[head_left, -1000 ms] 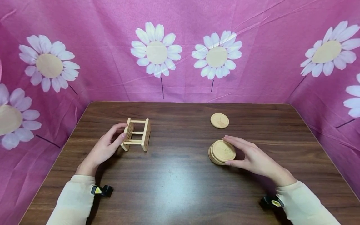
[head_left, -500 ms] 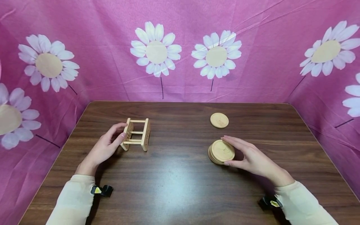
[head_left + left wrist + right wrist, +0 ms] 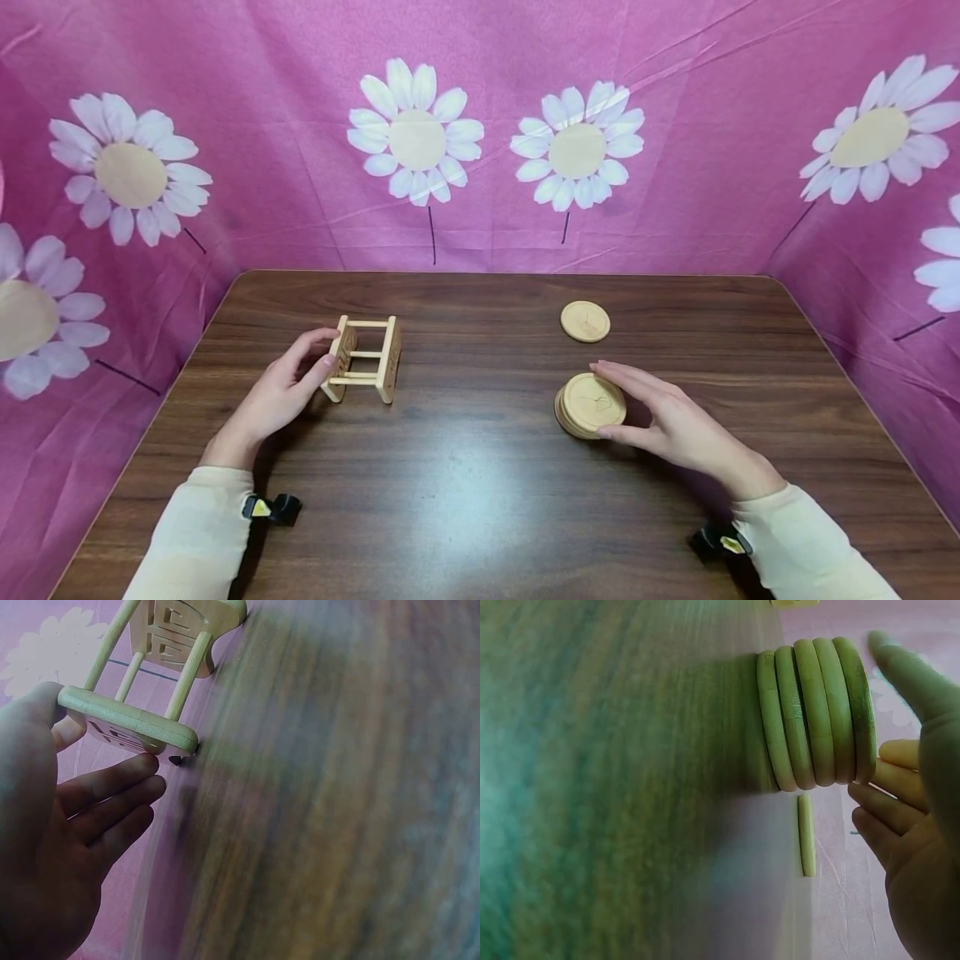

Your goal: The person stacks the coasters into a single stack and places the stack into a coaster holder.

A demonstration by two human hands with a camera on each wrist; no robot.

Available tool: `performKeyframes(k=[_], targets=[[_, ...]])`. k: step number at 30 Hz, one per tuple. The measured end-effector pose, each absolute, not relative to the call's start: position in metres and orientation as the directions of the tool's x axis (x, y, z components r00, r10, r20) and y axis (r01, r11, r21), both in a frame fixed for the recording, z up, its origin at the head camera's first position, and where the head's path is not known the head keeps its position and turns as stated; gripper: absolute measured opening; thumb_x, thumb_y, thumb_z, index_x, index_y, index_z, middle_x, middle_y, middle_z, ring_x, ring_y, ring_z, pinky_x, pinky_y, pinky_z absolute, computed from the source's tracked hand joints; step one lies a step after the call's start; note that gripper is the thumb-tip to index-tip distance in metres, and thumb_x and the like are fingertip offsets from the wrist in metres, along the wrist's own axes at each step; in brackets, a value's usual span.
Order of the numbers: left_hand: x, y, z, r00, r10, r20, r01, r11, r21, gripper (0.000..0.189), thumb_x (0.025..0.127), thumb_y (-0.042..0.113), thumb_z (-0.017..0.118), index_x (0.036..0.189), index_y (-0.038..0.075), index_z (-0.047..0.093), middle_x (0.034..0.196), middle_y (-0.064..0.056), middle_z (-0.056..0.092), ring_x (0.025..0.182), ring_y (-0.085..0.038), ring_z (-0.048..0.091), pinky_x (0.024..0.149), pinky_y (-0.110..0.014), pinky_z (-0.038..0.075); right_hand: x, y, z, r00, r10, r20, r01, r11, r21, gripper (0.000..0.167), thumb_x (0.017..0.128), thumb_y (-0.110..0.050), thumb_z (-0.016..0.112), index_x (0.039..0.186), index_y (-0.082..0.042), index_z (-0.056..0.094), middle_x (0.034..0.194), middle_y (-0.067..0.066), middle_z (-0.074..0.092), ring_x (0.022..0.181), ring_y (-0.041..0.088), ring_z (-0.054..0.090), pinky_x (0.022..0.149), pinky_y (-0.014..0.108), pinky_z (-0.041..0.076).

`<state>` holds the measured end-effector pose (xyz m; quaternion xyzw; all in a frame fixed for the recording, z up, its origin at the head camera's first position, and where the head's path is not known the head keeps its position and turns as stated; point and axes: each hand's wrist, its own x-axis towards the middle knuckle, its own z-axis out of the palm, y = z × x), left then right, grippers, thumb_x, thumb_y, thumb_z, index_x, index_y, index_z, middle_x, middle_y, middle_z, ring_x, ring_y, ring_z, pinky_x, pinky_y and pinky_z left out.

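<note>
A small wooden rack (image 3: 363, 358) with cut-out side panels joined by rods stands on the left of the table. My left hand (image 3: 281, 387) touches its left panel with index fingertip and thumb; in the left wrist view the relaxed fingers lie along the panel's outer face. On the right is a stack of several round wooden coasters (image 3: 814, 712), the top coaster (image 3: 592, 400) carrying an engraved line drawing. My right hand (image 3: 667, 412) straddles the near-right rim of that coaster, fingers relaxed; in the right wrist view the thumb stands apart from it.
One single coaster (image 3: 585, 322) lies flat behind the stack. The dark wood-grain table (image 3: 465, 467) ends at a pink cloth (image 3: 495, 225) with white daisies, which surrounds its back and sides. Each cream sleeve bears a black wrist camera (image 3: 273, 509).
My right hand and the top coaster have shifted very slightly left, and its engraved drawing looks turned. The left hand and the rack have not moved.
</note>
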<state>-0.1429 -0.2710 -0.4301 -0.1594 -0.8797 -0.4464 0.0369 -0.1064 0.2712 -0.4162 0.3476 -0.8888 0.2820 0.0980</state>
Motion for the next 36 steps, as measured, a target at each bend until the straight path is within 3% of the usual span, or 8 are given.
performKeyframes(k=[3, 7, 21, 36], targets=[[-0.143, -0.271, -0.430, -0.947, 0.247, 0.205, 0.311, 0.550, 0.775, 0.039, 0.112, 0.010, 0.057, 0.151, 0.011, 0.055, 0.130, -0.025, 0.072, 0.110, 0.005, 0.061, 0.095, -0.005, 0.044, -0.108, 0.272, -0.415, -0.748, -0.546, 0.377, -0.663, 0.589, -0.463, 0.078, 0.083, -0.009, 0.092, 0.153, -0.004, 0.058, 0.149, 0.023, 0.064, 0.148, 0.005, 0.050, 0.122, 0.006, 0.026], [-0.143, -0.271, -0.430, -0.947, 0.247, 0.205, 0.311, 0.551, 0.774, 0.039, 0.112, 0.010, 0.057, 0.151, 0.011, 0.055, 0.130, -0.025, 0.072, 0.110, 0.005, 0.062, 0.095, -0.005, 0.044, -0.112, 0.274, -0.413, -0.762, -0.527, 0.377, -0.647, 0.586, -0.488, 0.072, 0.087, -0.004, 0.087, 0.153, -0.005, 0.059, 0.149, 0.023, 0.065, 0.148, -0.004, 0.045, 0.121, 0.006, 0.028], [-0.143, -0.271, -0.431, -0.948, 0.245, 0.202, 0.308, 0.559, 0.770, 0.040, 0.112, 0.010, 0.057, 0.151, 0.011, 0.054, 0.128, -0.025, 0.072, 0.109, -0.001, 0.064, 0.093, -0.006, 0.045, -0.128, 0.280, -0.411, -0.816, -0.440, 0.373, -0.577, 0.593, -0.561, 0.060, 0.094, 0.001, 0.078, 0.150, -0.008, 0.062, 0.146, 0.017, 0.069, 0.142, -0.015, 0.045, 0.117, 0.003, 0.031], [-0.144, -0.272, -0.431, -0.949, 0.247, 0.195, 0.303, 0.557, 0.773, 0.040, 0.112, 0.011, 0.056, 0.152, 0.011, 0.054, 0.130, -0.026, 0.072, 0.110, 0.003, 0.062, 0.094, -0.006, 0.045, -0.145, 0.279, -0.408, -0.832, -0.403, 0.382, -0.555, 0.624, -0.550, 0.057, 0.092, -0.003, 0.083, 0.146, -0.004, 0.065, 0.144, 0.017, 0.070, 0.137, -0.018, 0.044, 0.114, 0.000, 0.030]])
